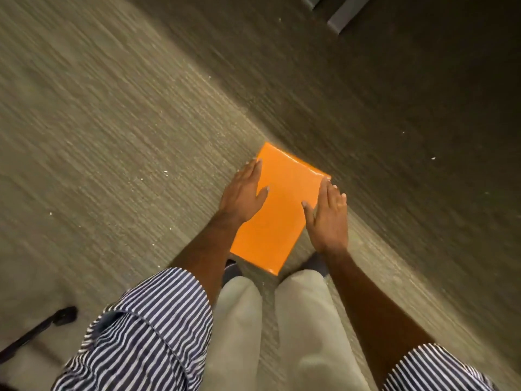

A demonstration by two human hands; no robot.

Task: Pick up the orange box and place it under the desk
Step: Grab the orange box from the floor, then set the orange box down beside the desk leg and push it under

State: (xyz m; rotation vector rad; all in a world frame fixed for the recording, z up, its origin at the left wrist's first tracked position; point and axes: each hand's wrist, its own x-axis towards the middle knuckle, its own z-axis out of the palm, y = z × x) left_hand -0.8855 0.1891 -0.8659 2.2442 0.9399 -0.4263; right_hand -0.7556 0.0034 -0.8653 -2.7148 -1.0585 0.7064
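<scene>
A flat orange box (277, 210) is held above the carpet in front of my legs, its long axis pointing away from me. My left hand (245, 194) presses on its left edge, thumb lying across the top. On the opposite edge my right hand (328, 218) grips the same way, thumb on the lid. The box's near corner reaches down toward my knees. The desk itself is not clearly in view; a dark shadowed zone lies just beyond the box.
Grey-beige carpet (112, 136) fills the left and middle. A dark shadowed strip (408, 122) runs diagonally at the right. A pale furniture part (338, 18) shows at the top right. A black leg or base (36, 331) lies at the lower left.
</scene>
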